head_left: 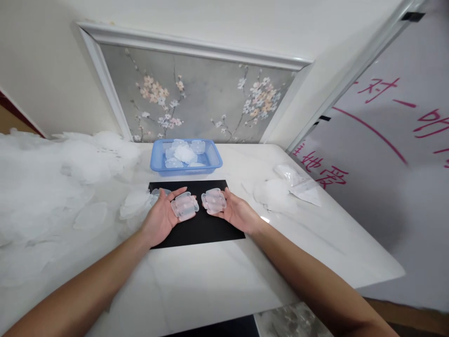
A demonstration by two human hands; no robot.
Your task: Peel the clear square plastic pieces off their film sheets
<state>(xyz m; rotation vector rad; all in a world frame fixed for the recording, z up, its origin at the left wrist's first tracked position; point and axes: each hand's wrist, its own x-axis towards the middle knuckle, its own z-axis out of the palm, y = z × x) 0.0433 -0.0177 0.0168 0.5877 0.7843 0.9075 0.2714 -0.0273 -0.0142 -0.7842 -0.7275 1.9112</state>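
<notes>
My left hand (162,216) rests palm up over the left part of a black mat (206,229) and holds a small clear plastic case (184,206) in its fingers. My right hand (235,211) lies palm up beside it, holding a second clear plastic case (213,201). The two cases sit a little apart above the mat. Behind the mat stands a blue plastic basket (213,164) with several more clear cases (184,153) inside.
A big heap of clear plastic pieces (66,187) covers the table's left side. Crumpled clear bags (284,189) lie to the right on the white marble table (217,281). A flowered wall panel (199,103) stands behind, and a whiteboard with red writing (386,154) stands at right.
</notes>
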